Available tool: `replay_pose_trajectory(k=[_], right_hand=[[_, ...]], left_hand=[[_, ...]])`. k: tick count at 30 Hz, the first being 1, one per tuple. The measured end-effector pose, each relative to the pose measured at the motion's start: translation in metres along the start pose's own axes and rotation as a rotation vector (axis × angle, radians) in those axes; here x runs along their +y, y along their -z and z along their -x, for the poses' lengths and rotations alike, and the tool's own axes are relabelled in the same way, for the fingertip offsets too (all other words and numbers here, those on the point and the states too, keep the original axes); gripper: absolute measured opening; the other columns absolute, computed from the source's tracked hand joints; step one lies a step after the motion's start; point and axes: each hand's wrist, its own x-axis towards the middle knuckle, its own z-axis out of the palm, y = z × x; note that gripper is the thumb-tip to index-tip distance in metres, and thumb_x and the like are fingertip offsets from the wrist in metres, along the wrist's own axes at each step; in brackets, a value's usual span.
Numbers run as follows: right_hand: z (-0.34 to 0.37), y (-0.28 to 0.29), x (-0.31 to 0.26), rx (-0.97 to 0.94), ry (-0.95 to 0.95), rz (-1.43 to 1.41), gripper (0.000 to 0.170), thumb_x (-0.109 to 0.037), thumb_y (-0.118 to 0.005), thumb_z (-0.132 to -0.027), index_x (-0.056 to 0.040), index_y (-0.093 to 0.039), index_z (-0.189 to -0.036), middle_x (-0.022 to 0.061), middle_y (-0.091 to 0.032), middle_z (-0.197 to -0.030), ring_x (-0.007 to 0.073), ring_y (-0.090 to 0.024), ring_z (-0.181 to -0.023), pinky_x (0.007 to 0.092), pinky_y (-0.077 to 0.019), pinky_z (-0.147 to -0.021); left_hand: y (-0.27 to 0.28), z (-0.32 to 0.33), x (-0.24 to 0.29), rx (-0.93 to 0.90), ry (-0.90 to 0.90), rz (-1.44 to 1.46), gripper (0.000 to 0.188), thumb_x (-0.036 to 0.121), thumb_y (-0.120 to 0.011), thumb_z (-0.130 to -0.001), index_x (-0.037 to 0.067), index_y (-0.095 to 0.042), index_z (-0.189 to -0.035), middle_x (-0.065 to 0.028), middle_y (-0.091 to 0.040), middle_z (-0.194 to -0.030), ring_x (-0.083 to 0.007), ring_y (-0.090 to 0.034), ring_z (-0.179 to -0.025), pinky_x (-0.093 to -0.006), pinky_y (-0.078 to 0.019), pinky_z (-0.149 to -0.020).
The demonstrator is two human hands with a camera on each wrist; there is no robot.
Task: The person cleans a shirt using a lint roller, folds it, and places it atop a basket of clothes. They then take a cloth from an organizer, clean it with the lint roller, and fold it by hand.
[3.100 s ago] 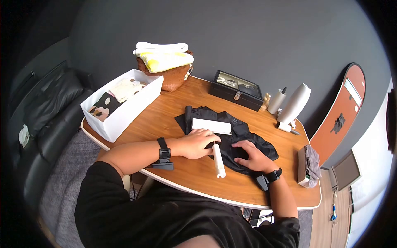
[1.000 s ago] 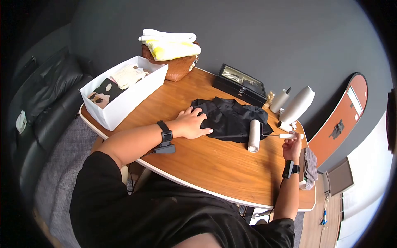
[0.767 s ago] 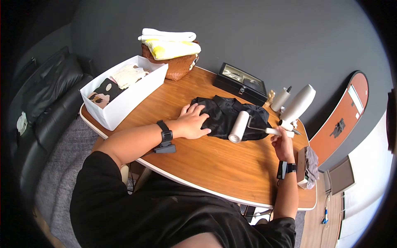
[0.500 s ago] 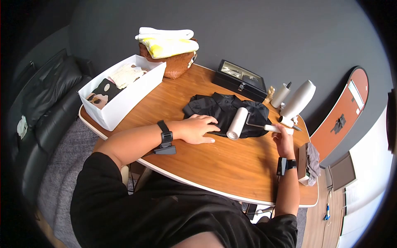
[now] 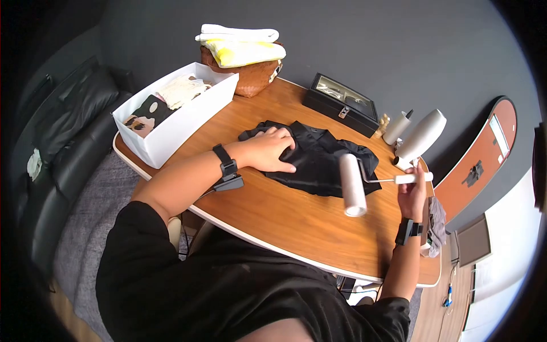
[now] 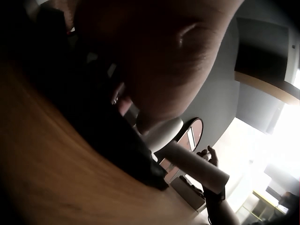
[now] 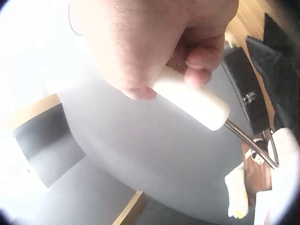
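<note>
A black garment lies spread on the wooden table. My left hand rests on its left part with the fingers spread; in the left wrist view the dark cloth is under that hand. My right hand grips the white handle of a lint roller, also seen as the handle in the right wrist view. The white roller head is tilted over the garment's right front edge; in the left wrist view the roller looks raised off the table.
A white box with cloths stands at the left, beside a brown basket topped with towels. Behind the garment are a black glass-topped case, a white bottle and a hair dryer. A tissue box stands far right.
The right hand has moved right with the roller, whose head has swung off the middle of the garment toward its right front. The left hand has shifted back and left onto the cloth.
</note>
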Motion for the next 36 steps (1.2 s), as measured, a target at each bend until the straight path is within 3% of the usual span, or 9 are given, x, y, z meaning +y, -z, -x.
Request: replay_pose_trajectory(k=[1, 2, 5, 11, 16, 26, 29, 32, 36], right_hand=[[0.004, -0.014, 0.009, -0.013, -0.025, 0.004, 0.025, -0.034, -0.063, -0.105, -0.0092, -0.063, -0.102, 0.0013, -0.068, -0.086, 0.0099, -0.055, -0.055, 0.023, -0.0424, -0.048], [0.007, -0.022, 0.018, -0.024, -0.048, 0.008, 0.027, -0.034, -0.063, -0.106, -0.0082, -0.063, -0.101, 0.0028, -0.069, -0.087, 0.0117, -0.058, -0.057, 0.0236, -0.045, -0.05], [0.013, -0.031, 0.027, -0.198, -0.175, 0.2, 0.026, -0.033, -0.059, -0.107, -0.0067, -0.062, -0.105, 0.0072, -0.07, -0.093, 0.0158, -0.065, -0.071, 0.027, -0.0518, -0.061], [-0.013, 0.025, 0.014, 0.048, -0.09, 0.209, 0.019, -0.023, -0.064, -0.099, -0.0058, -0.063, -0.106, 0.0064, -0.07, -0.088, 0.0138, -0.064, -0.069, 0.0261, -0.05, -0.057], [-0.023, 0.072, -0.017, 0.105, 0.044, 0.189, 0.021, -0.026, -0.063, -0.1, -0.0049, -0.065, -0.098, 0.0038, -0.065, -0.082, 0.0112, -0.052, -0.052, 0.0228, -0.0387, -0.045], [0.02, -0.044, 0.026, -0.134, -0.133, -0.058, 0.034, -0.039, -0.06, -0.107, -0.0053, -0.064, -0.105, 0.0052, -0.07, -0.091, 0.0132, -0.066, -0.073, 0.0234, -0.0559, -0.063], [0.027, -0.061, 0.038, -0.205, -0.263, 0.056, 0.041, -0.041, -0.057, -0.108, -0.0006, -0.067, -0.106, 0.0066, -0.07, -0.086, 0.0136, -0.067, -0.073, 0.024, -0.056, -0.066], [0.015, -0.041, 0.042, -0.184, -0.314, 0.082, 0.039, -0.039, -0.059, -0.107, -0.0009, -0.069, -0.104, 0.006, -0.071, -0.083, 0.0137, -0.068, -0.072, 0.0246, -0.0558, -0.067], [-0.003, -0.003, 0.03, -0.071, -0.304, 0.14, 0.03, -0.032, -0.062, -0.103, -0.0029, -0.067, -0.103, 0.005, -0.068, -0.082, 0.0144, -0.063, -0.067, 0.0278, -0.0488, -0.059]], left_hand=[[-0.001, 0.003, 0.004, 0.018, 0.031, -0.16, 0.078, 0.06, -0.074, -0.087, 0.006, -0.057, -0.142, -0.0211, -0.044, -0.153, -0.0395, -0.045, -0.139, -0.0527, -0.0401, -0.111], [-0.004, 0.003, 0.003, 0.014, 0.028, -0.163, 0.078, 0.06, -0.074, -0.087, 0.006, -0.057, -0.142, -0.0211, -0.044, -0.153, -0.0395, -0.045, -0.139, -0.0527, -0.0401, -0.111], [-0.005, -0.001, 0.004, -0.324, 0.237, -0.166, 0.12, 0.084, -0.06, -0.082, 0.008, -0.02, -0.166, -0.0196, -0.009, -0.174, -0.0399, -0.004, -0.16, -0.0535, -0.0095, -0.128], [-0.008, 0.0, -0.007, -0.286, 0.169, -0.166, 0.129, 0.085, -0.065, -0.077, 0.001, -0.019, -0.164, -0.02, -0.009, -0.173, -0.0394, -0.004, -0.16, -0.0522, -0.0096, -0.128], [-0.001, 0.0, -0.001, -0.347, 0.151, -0.173, 0.129, 0.084, -0.068, -0.075, 0.007, -0.019, -0.166, -0.0207, -0.006, -0.174, -0.0395, 0.0, -0.161, -0.0523, -0.0076, -0.128], [0.003, 0.003, 0.03, -0.604, -0.231, -0.119, 0.121, 0.078, -0.078, -0.07, 0.026, -0.027, -0.166, -0.0228, -0.003, -0.173, -0.047, 0.008, -0.158, -0.0596, -0.0055, -0.126], [0.003, 0.0, 0.024, -0.641, -0.269, -0.131, 0.11, 0.071, -0.079, -0.076, 0.023, -0.034, -0.163, -0.0238, -0.012, -0.17, -0.0472, -0.004, -0.158, -0.056, -0.0116, -0.126], [0.01, 0.004, 0.017, -0.536, -0.21, 0.148, 0.078, 0.055, -0.077, -0.088, 0.015, -0.048, -0.148, -0.0215, -0.03, -0.153, -0.0423, -0.031, -0.145, -0.047, -0.0271, -0.122], [-0.003, 0.001, 0.005, -0.432, -0.069, 0.187, 0.072, 0.056, -0.072, -0.093, 0.016, -0.046, -0.146, -0.0221, -0.028, -0.155, -0.0441, -0.029, -0.147, -0.0504, -0.0267, -0.122]])
